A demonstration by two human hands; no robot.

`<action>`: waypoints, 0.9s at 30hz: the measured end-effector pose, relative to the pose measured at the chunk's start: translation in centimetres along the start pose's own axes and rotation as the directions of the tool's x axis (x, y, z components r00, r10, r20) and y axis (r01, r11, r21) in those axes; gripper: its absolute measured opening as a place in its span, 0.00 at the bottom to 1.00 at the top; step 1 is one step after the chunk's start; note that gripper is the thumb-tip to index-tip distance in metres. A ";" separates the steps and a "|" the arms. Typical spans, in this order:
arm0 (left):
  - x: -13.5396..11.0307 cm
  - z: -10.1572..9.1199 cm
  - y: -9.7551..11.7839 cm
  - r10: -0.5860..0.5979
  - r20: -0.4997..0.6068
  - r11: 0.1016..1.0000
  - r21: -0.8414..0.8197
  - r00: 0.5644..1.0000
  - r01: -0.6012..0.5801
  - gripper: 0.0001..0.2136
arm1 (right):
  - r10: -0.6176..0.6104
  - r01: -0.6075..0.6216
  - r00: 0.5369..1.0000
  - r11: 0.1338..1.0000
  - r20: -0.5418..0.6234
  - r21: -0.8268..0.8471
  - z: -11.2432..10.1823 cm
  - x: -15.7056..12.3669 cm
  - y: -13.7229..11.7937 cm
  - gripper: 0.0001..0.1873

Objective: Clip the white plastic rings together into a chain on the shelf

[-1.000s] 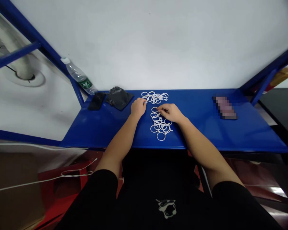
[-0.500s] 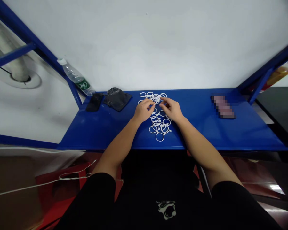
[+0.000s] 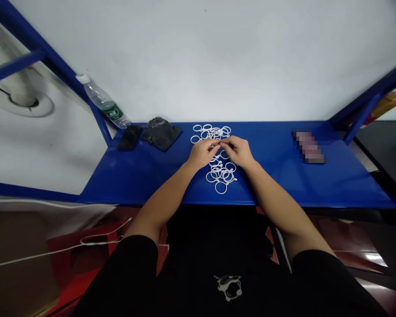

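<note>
White plastic rings with small knobs or eyelets, like curtain rings, lie on the blue tabletop (image 3: 152, 176) in a far pile (image 3: 207, 128) and a near pile (image 3: 221, 188). My left hand (image 3: 202, 152) is over the gap between the piles, thumb and fingers pinched, with a bit of white ring (image 3: 214, 145) showing at its fingers. Fingertip to fingertip with it, my right hand (image 3: 240, 151) is pinched too. Whatever lies between the right fingertips is too small and covered to make out.
At the left stand a plastic water bottle (image 3: 104, 103) leaning on the blue frame, a black phone (image 3: 129, 138) and a dark drawstring pouch (image 3: 161, 133). A blurred-out pinkish object (image 3: 309, 146) lies at the right. The white wall (image 3: 218, 66) closes off the back.
My hands have come together: fingertips that were apart over the rings now meet. The right thumb and fingers have closed into a pinch. Both piles look the same.
</note>
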State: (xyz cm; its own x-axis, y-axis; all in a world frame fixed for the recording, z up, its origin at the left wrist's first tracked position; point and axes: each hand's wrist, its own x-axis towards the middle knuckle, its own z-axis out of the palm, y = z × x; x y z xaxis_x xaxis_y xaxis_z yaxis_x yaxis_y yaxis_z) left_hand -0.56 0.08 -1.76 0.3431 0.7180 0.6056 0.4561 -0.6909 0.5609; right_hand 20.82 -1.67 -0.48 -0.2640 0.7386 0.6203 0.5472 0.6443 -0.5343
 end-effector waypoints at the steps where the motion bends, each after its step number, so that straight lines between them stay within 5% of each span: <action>1: 0.0 0.0 0.0 0.020 -0.008 1.000 0.009 1.000 -0.020 0.05 | 0.007 -0.007 1.000 1.000 -0.002 0.002 0.0 0.0 0.0 0.12; 18: 0.3 -0.2 0.2 0.033 0.034 0.999 0.006 0.999 -0.033 0.07 | 0.126 -0.127 0.992 0.991 0.018 0.050 0.0 0.1 -0.6 0.14; 24: 0.9 -1.5 -4.3 -0.184 -0.086 0.968 0.157 0.979 0.196 0.07 | 0.127 -0.127 0.991 0.992 -0.048 0.004 -0.1 0.2 -0.5 0.10; 27: 0.6 -1.6 -6.6 -0.306 -0.044 0.914 0.265 0.951 0.306 0.11 | 0.109 -0.109 0.994 0.994 0.010 -0.026 -0.1 0.2 -0.1 0.08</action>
State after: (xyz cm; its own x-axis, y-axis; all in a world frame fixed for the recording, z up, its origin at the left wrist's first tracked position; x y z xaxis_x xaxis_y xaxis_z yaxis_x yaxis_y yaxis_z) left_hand -4.72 4.91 -4.18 0.1509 0.8904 0.4295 0.7399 -0.3898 0.5483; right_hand 20.77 -1.57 -0.23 -0.2102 0.8066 0.5525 0.5930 0.5545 -0.5839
